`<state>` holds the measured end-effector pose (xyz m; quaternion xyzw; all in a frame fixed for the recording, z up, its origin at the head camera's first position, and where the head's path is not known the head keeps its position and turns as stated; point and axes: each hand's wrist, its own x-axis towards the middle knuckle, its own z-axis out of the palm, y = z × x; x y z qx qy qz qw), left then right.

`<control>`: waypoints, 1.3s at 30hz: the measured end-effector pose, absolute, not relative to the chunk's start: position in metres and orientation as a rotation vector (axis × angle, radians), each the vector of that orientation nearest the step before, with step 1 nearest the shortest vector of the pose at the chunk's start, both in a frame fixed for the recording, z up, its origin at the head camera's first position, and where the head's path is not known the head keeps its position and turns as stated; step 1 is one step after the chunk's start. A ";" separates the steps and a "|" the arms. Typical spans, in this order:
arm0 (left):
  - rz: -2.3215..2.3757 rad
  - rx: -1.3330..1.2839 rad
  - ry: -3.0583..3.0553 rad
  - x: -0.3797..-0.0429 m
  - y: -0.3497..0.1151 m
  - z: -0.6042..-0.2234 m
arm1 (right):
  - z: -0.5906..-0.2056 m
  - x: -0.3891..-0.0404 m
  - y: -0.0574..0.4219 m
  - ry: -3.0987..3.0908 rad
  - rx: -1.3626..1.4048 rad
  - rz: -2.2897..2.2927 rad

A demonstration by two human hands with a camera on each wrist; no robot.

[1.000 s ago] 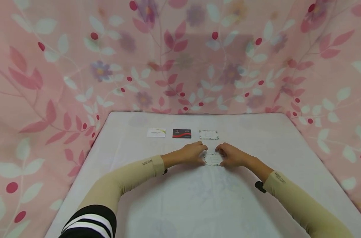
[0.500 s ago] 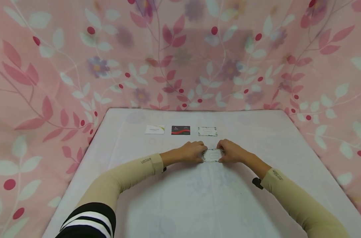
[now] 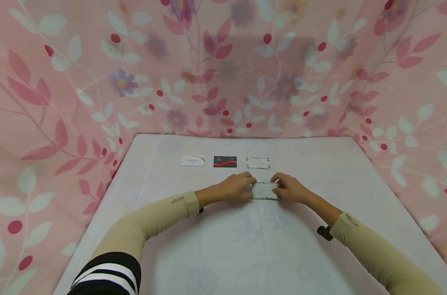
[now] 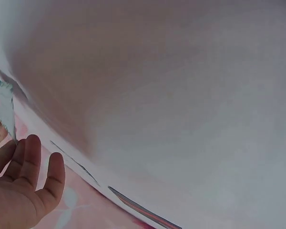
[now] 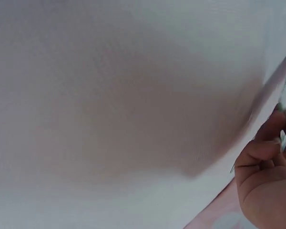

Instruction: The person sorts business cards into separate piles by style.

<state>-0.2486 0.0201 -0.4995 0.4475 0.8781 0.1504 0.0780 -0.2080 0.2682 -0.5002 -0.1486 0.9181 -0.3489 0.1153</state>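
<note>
In the head view, a white business card (image 3: 264, 191) with a green leafy border is held between the two hands. At its left end, my left hand (image 3: 237, 186) pinches the edge with thumb and fingers. My right hand (image 3: 290, 188) grips the opposite end, its thumb near the middle of that edge. The left wrist view catches the card (image 4: 6, 107) at a steep angle, beyond the left hand (image 4: 26, 186). From the right wrist, my right hand (image 5: 269, 171) appears with its fingers bent around the card's end, most of the card being out of frame.
Behind the hands, a row of cards lies flat on the white-covered table (image 3: 223, 246): a white one with a green corner (image 3: 193, 160), a black one with a red wave (image 3: 225, 162), and a leafy-bordered one (image 3: 258, 163). Pink floral cloth (image 3: 223, 82) hangs beyond the table.
The held card has shifted slightly away from the person, toward the row. My right thumb has moved from the card's near corner up its right edge. The left hand keeps its place at the left end.
</note>
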 end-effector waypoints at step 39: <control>0.668 1.160 2.815 -0.286 0.028 -0.478 | -0.468 -0.240 0.270 3.082 -0.786 -0.600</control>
